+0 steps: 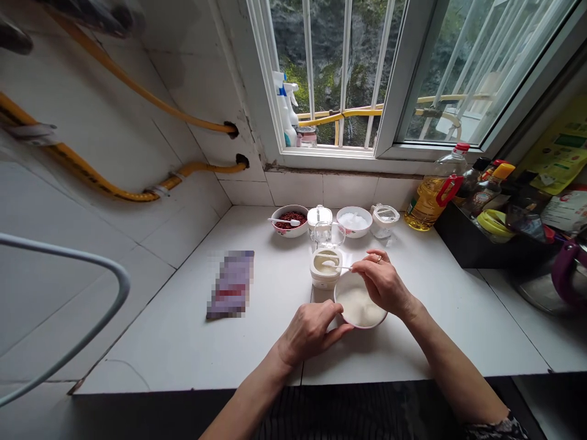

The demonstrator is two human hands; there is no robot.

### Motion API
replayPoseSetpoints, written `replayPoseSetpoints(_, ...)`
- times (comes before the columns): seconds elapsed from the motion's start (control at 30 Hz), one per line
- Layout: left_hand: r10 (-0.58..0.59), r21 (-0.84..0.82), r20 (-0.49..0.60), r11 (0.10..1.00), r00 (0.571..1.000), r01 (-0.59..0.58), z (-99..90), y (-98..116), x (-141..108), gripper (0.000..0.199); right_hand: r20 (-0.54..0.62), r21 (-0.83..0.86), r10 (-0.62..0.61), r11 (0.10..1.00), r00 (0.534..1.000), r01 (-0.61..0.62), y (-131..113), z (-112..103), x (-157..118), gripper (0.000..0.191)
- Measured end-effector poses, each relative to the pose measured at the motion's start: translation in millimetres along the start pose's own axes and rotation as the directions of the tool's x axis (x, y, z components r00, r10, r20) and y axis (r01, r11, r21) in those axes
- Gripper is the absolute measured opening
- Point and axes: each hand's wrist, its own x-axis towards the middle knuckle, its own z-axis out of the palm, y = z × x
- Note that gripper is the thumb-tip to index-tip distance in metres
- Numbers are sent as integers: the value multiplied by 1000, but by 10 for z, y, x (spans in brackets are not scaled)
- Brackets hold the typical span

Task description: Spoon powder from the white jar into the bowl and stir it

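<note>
My left hand (314,333) grips the near left rim of a bowl (362,308) that holds a pale, creamy-white powder or liquid; I cannot tell which. Between the fingers of my right hand (383,281) is a small white spoon (334,265). Its bowl end lies over the mouth of a small white seasoning jar (325,278), just behind the bowl. The jar's clear lid stands up, tilted back. Pale contents show inside the jar.
Along the wall stand a bowl of dark red grains (293,219), a white lidded jar (320,215), a bowl of white granules (354,222) and a clear jar (384,221). An oil bottle (428,201) and a black box (463,235) are right; a purple packet (232,284) lies left.
</note>
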Motion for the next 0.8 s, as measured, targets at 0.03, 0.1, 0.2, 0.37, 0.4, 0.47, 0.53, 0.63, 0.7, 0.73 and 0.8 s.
replayPoseSetpoints(0.03,3,-1,-1,1000,1000,-3,1,-1,0,25,-29,13,17,1000,999,-17,-8,-17,5,23)
replayPoseSetpoints(0.1,7,-5,-6,1000,1000,-7,3,-5,0,25,-89,82,103,992,991,-96,-28,-65,11,20)
replayPoseSetpoints(0.2,3,-17,-6,1000,1000,-4,5,-10,-3,25,-111,232,297,936,948,-266,-52,-146,10,17)
replayPoseSetpoints(0.37,5,-21,-11,1000,1000,-5,-1,-7,-7,24,129,272,420,856,898,-439,-59,-156,15,18)
replayPoseSetpoints(0.4,6,-22,-12,1000,1000,-6,-2,-5,-6,24,187,259,412,855,892,-449,-63,-138,18,18)
replayPoseSetpoints(0.47,4,-26,-15,1000,1000,-5,-5,-2,-2,24,280,251,396,849,874,-465,-75,-98,25,18)
replayPoseSetpoints(0.53,4,-28,-14,1000,1000,-4,-7,1,3,23,325,261,410,827,852,-497,-83,-73,29,17)
replayPoseSetpoints(0.63,8,-22,-15,1000,1000,-8,-9,4,8,24,323,320,497,743,805,-588,-60,-72,28,16)
replayPoseSetpoints(0.7,11,-19,-17,1000,1000,-11,-9,6,9,24,335,403,576,627,746,-666,-17,-83,28,13)
replayPoseSetpoints(0.73,13,-17,-19,1000,1000,-13,-8,6,9,24,347,453,610,556,712,-697,9,-89,30,12)
replayPoseSetpoints(0.8,18,-10,-23,1000,1000,-18,-7,5,8,23,364,539,664,422,653,-729,59,-99,38,10)
